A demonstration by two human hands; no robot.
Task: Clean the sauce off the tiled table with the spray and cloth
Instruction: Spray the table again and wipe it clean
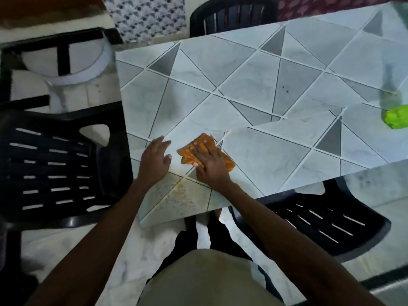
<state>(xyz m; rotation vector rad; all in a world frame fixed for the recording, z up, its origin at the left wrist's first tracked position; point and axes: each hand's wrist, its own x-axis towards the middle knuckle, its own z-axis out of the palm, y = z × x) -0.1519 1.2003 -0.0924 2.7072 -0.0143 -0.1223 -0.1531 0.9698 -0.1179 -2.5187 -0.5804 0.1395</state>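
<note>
- We see the right hand (209, 165) lying flat on the orange cloth (187, 153), palm down, fingers straight and slightly spread, pressing the crumpled cloth onto the tiled table (265, 151).
- The right forearm is bare and comes in from the lower right, crossing the table's near edge just right of its near-left corner.
- The cloth sits a little in from the near edge, close to that corner. Its folds stick out beyond the fingertips and to both sides of the hand.
- We find the left hand (155, 162) just beside the cloth but not touching it. It is palm down with fingers loosely extended and thumb out, holds nothing, and appears to rest on the tiles near the table's left edge.
- The left forearm is also bare, and it crosses the near-left corner from the lower left.
- Between the two wrists, right at the near-left corner, a yellowish, grainy sauce smear (178, 195) spreads over the tiles and grout lines.
- The spray bottle (396, 118) is on the table by the right border of the view, well apart from the cloth. We make out a bright green head and a pale, blurred body.
- Black slatted plastic chairs stand around the table: one at the left edge (55, 162), one at the near edge (320, 221) and one at the far edge (231, 16).
</note>
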